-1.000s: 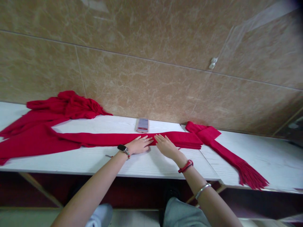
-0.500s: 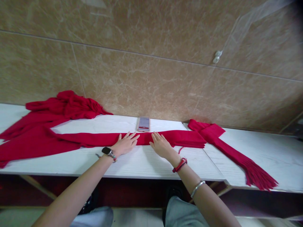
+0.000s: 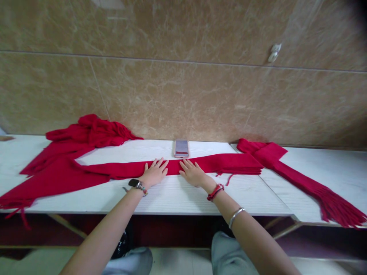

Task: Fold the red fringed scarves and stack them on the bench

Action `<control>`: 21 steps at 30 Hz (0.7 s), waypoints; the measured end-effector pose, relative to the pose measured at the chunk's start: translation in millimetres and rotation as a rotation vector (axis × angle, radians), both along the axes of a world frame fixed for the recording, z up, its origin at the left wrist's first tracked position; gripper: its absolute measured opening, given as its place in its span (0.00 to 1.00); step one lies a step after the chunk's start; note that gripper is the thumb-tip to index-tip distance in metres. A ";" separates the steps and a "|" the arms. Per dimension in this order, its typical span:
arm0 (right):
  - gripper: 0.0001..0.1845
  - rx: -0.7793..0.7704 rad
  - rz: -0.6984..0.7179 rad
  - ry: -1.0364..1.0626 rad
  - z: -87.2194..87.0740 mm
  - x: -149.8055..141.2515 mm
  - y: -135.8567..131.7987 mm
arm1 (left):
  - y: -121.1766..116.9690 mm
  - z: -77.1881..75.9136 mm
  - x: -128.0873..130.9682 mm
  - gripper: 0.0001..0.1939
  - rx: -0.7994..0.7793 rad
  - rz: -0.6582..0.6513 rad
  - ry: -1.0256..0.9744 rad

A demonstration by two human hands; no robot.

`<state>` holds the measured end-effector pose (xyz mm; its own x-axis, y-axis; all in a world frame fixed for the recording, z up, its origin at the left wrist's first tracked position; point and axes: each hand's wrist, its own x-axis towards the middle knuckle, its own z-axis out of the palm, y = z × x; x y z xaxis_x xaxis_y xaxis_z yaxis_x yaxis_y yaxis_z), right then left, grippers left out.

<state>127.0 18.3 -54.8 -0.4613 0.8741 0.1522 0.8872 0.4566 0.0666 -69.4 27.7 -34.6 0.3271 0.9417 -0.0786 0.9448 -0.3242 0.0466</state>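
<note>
A long red scarf (image 3: pixel 226 162) lies along the white table, folded into a narrow strip in the middle and wider at its left end. My left hand (image 3: pixel 155 175) rests flat on the strip with fingers spread. Just to its right, my right hand (image 3: pixel 194 173) also presses on the strip, fingers stretched out and palm down. Neither hand grips the cloth. Layered edges and a few loose fringe strands show at the strip's right end. At the left, fringe hangs over the table's front edge.
A phone (image 3: pixel 181 149) lies behind the strip, by the wall (image 3: pixel 177 103). A crumpled red cloth (image 3: pixel 97 131) sits at the back left. Another folded, fringed red scarf (image 3: pixel 295 177) lies at the right on the white tabletop (image 3: pixel 183 198), across a seam.
The view has shifted, so the things on the table appear farther right. Both hands have slid slightly left along the scarf, staying flat on it.
</note>
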 end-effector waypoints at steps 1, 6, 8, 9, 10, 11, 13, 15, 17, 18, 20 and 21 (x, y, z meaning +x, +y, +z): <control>0.25 0.013 -0.019 -0.024 -1.2 12.0 -1.1 | 1.2 -0.3 0.0 0.26 -0.007 0.008 -0.004; 0.24 0.130 -0.189 -0.112 -1.1 76.5 -7.4 | 5.7 -0.1 1.6 0.26 -0.048 0.027 -0.024; 0.24 0.182 -0.299 -0.117 0.6 100.4 -8.0 | 6.5 0.5 2.5 0.26 -0.067 0.037 -0.031; 0.24 0.190 -0.345 -0.114 1.2 112.2 -7.8 | 6.9 0.6 2.8 0.26 -0.075 0.045 -0.035; 0.24 0.184 -0.376 -0.111 1.4 124.1 -7.3 | 7.3 0.7 2.8 0.26 -0.083 0.053 -0.038; 0.24 0.169 -0.393 -0.108 1.1 136.1 -6.7 | 7.8 0.6 2.6 0.26 -0.092 0.060 -0.040; 0.24 0.151 -0.401 -0.112 -0.5 159.7 -5.7 | 8.3 0.8 2.1 0.26 -0.100 0.068 -0.041; 0.24 0.155 -0.427 -0.112 -2.4 180.0 -5.6 | 7.4 2.3 3.3 0.26 -0.088 0.090 -0.035; 0.24 0.160 -0.481 -0.097 -2.8 192.5 -6.0 | 4.2 5.5 10.0 0.26 -0.057 0.141 -0.008; 0.24 0.161 -0.520 -0.084 -1.8 194.5 -6.2 | 1.8 7.7 16.3 0.26 -0.030 0.168 0.013; 0.24 0.165 -0.582 -0.044 2.8 188.5 -6.2 | -3.7 12.0 35.4 0.25 0.057 0.186 0.037; 0.25 0.163 -0.583 -0.021 6.2 180.6 -6.2 | -6.3 13.8 47.7 0.25 0.111 0.163 0.032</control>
<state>307.6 12.1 -48.7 0.0829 0.9498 0.3017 0.9858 -0.1225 0.1148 -21.6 21.4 -20.8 0.1684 0.9855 0.0212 0.9857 -0.1681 -0.0118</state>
